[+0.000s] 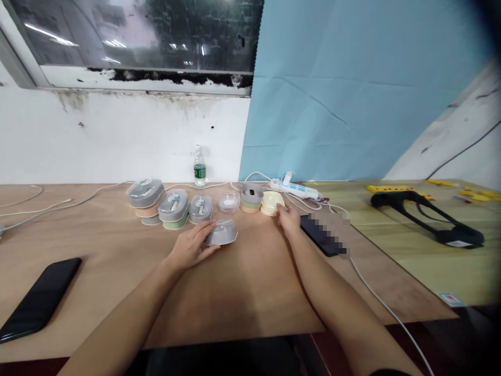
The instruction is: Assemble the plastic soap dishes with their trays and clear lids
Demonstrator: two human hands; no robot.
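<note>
My left hand (194, 245) grips a translucent grey plastic lid (222, 233) by its left side, just over the table. Farther right, my right hand (288, 219) has its fingers closed on the edge of a pale yellow container (271, 202). Beside that container stands a stack of small tubs (251, 197) with a grey one on top. A clear round lid (228, 201) lies between this stack and several lidded boxes. Those are a small grey box (200, 210), a grey-and-green box (174, 209) and a taller stacked box (145, 198).
A water bottle (199, 168) stands by the wall. White cables and a power strip (294, 189) run along the back. A dark phone (323, 235) lies right of my right hand, a black phone (39, 298) at the left. A black frame-like object (426, 214) rests far right.
</note>
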